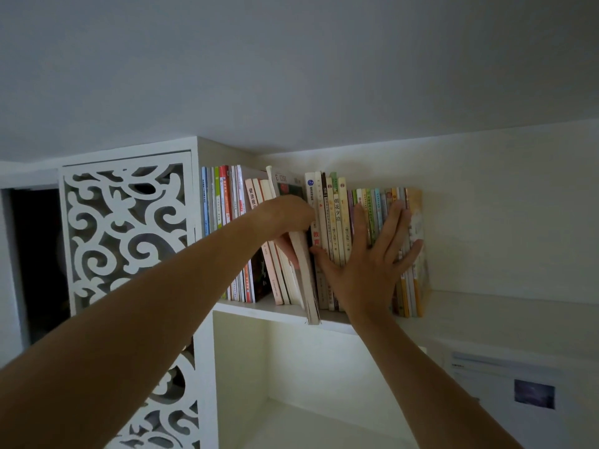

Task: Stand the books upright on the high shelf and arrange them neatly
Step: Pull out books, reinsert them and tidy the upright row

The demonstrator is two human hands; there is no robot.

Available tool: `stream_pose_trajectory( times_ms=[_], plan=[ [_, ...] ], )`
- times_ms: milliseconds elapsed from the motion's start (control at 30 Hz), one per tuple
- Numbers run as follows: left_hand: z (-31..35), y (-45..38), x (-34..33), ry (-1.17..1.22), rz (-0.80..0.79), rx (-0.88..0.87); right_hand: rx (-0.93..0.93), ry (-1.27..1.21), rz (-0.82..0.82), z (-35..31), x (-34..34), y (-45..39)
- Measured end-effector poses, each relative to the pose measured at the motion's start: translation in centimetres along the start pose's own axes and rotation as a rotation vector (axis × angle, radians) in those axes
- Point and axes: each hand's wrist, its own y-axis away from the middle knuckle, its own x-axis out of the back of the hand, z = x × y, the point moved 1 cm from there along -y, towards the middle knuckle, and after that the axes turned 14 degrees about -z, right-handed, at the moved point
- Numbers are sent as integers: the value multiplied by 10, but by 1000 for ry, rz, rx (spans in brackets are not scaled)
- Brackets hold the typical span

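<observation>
A row of books stands on the high white shelf. My left hand grips a pale tilted book whose lower corner juts past the shelf's front edge. To its left, several cream books lean rightwards, and an upright group stands against the cabinet side. My right hand presses flat, fingers spread, on the spines of the upright right-hand group. A yellow book ends the row on the right.
A white fretwork cabinet door stands left of the books. A dark opening lies further left. The ceiling is close above. The shelf runs on to the right of the yellow book. A lower white compartment sits beneath, and a paper sheet hangs at lower right.
</observation>
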Motion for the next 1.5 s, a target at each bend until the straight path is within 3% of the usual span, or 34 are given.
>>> stream_pose_trajectory(
  times_ms=[167, 333, 600, 700, 800, 967, 1133, 1267, 1500],
  plan=[
    [-15, 3, -12, 183, 268, -117, 0, 4, -3, 0, -1, 0],
    [-29, 6, -22, 81, 648, -397, 4, 19, 5, -1, -2, 1],
    [-68, -35, -91, -135, 785, -635, 4, 14, -28, -2, 2, 2],
    [-93, -57, -115, -183, 801, -554, 0, 3, -55, -3, 5, 2],
    [-118, -80, -134, -531, 994, -436, 1, -14, -37, -2, 5, 2],
    [-114, -75, -117, -505, 1211, -512, 9, -8, -23, -2, 4, 1],
    [-115, -77, -95, -441, 1226, -567, 25, 1, -8, -2, 1, 1],
    [-122, -97, -88, -197, 1207, -651, 30, 2, -33, -2, 2, 1],
    [-129, -104, -89, -45, 1168, -710, 81, -9, -59, -3, -1, 3]
  ],
)
